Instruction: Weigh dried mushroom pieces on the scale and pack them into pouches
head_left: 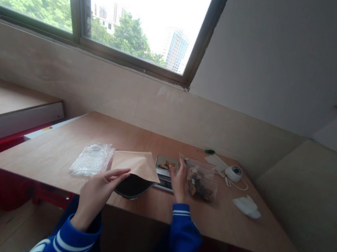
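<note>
My left hand (106,184) pinches the rim of a brown kraft paper bag (136,163). The bag lies at the table's front edge with its mouth toward me, showing a dark inside. Just to the right sits a small flat scale (165,182) bearing several dried brown pieces (167,165). Over the scale's right side is my right hand (180,182), thumb by the pieces and fingers apart; I see nothing lifted in it. Beside that hand lies a clear plastic bag (202,184) with dark brown pieces inside.
A stack of clear plastic bags (92,159) lies left of the paper bag. Farther right are a white dome camera (233,173) with its cable, a crumpled white tissue (247,206), a white paper (216,163) and a green-handled tool (209,151). The wall stands behind the table (250,234).
</note>
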Demonstrator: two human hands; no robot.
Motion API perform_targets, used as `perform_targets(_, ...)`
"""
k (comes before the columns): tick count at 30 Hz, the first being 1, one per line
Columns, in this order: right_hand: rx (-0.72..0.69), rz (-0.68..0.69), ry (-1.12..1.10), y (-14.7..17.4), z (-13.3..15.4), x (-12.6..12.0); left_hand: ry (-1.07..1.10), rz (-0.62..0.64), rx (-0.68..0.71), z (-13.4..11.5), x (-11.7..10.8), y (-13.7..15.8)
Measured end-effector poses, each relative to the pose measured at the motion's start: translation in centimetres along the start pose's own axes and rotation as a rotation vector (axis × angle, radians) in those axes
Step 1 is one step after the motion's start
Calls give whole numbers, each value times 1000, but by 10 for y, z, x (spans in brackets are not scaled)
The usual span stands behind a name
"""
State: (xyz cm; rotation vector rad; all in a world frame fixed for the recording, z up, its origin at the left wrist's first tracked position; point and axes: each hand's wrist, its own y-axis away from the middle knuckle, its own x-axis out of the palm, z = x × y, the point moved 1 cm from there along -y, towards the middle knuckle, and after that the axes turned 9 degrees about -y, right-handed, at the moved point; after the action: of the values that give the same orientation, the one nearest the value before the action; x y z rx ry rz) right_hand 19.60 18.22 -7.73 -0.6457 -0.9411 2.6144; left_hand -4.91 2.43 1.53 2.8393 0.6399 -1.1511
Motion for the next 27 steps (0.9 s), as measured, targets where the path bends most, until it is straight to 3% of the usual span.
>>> perform_targets(2,12,-76,-134,9,38,-12,47,-8,-8,2,0,0)
perform_targets(4,43,-39,-327,24,81,-23,82,-8,-16,2,0,0)
perform_targets(6,-36,174,-483,41,123,-27,81,6,-30,1,0,0)
perform_targets(7,-95,346,-506,50,140,-27,70,15,-38,-1,0,0)
perform_targets(8,-127,499,-483,57,153,-24,57,21,-42,-2,1,0)
perform_targets(10,-158,677,-344,70,167,-13,37,21,-32,-4,2,1)
perform_targets(14,-150,728,74,83,156,25,32,25,28,-5,7,6)
perform_targets(16,-178,728,174,82,145,47,22,28,30,-5,10,9)
perform_targets(21,-186,690,67,70,125,92,-14,-11,-16,-7,11,17)
perform_targets(27,-154,555,-45,79,106,102,26,-23,-2,-3,11,18)
